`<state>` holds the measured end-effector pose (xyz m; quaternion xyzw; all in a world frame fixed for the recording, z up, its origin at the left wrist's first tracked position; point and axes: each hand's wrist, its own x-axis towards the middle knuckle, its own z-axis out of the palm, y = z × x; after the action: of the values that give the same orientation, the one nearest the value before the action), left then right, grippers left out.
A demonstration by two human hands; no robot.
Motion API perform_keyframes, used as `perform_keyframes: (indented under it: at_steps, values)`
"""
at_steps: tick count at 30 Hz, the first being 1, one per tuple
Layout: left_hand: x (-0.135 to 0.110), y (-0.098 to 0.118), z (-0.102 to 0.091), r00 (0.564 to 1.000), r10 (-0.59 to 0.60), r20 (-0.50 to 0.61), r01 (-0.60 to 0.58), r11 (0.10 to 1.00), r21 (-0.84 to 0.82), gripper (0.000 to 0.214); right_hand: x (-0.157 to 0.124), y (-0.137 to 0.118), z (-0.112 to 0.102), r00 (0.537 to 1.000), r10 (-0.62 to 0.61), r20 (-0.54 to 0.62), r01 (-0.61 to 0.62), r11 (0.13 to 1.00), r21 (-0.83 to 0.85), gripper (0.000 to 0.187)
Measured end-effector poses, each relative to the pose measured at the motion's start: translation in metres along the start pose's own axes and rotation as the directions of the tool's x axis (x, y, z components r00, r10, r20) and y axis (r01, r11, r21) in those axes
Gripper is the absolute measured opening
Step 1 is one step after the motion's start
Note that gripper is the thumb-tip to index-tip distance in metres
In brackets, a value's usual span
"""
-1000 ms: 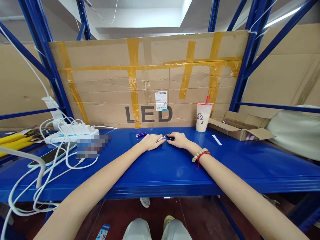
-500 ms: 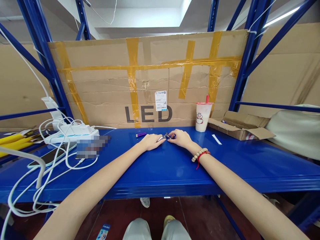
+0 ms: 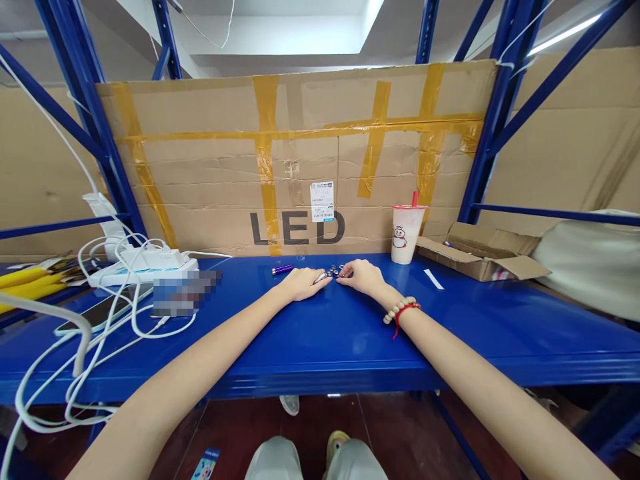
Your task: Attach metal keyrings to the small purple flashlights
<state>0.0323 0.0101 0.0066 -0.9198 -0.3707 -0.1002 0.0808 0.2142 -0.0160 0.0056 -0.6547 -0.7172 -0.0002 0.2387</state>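
The little metal bits (image 3: 333,272) sit between the hands, over the blue shelf (image 3: 320,337) (too tiny to name from here). The left hand (image 3: 299,285) stays closed on a silver stick (image 3: 321,277). The right hand (image 3: 363,276) has arched up from a flatter pose, fingertips bunched beside the bits, pinching what I can't tell; finer handling, I'd judge. A purple tube (image 3: 283,270) lies just beyond the left hand.
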Motion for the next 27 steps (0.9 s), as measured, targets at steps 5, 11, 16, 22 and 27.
perform_keyframes:
  at_steps: [5, 11, 16, 22, 27]
  values:
    - [0.001, -0.001, 0.001, 1.000, 0.003, 0.001, -0.003, 1.000, 0.001, 0.045, 0.001, -0.003, 0.002, 0.999, -0.018, -0.040, 0.019, 1.000, 0.023, 0.013]
    - [0.001, -0.002, 0.002, 1.000, 0.015, -0.005, -0.015, 1.000, -0.005, 0.045, 0.001, -0.004, 0.003, 0.998, -0.046, -0.052, 0.051, 0.995, 0.088, 0.012]
    - [0.001, -0.003, 0.003, 0.999, 0.027, -0.018, -0.027, 1.000, -0.002, 0.046, -0.001, -0.006, 0.002, 0.996, -0.065, -0.053, 0.071, 0.991, 0.115, 0.016]
    - [0.002, -0.004, 0.005, 0.999, 0.035, -0.029, -0.035, 0.999, 0.007, 0.046, -0.003, -0.011, -0.003, 0.988, -0.058, -0.140, 0.075, 0.990, 0.123, 0.022]
    - [0.002, -0.004, 0.004, 0.999, 0.029, -0.029, -0.028, 0.999, 0.017, 0.046, -0.001, -0.008, 0.000, 0.977, -0.111, -0.180, 0.136, 0.982, 0.133, 0.022]
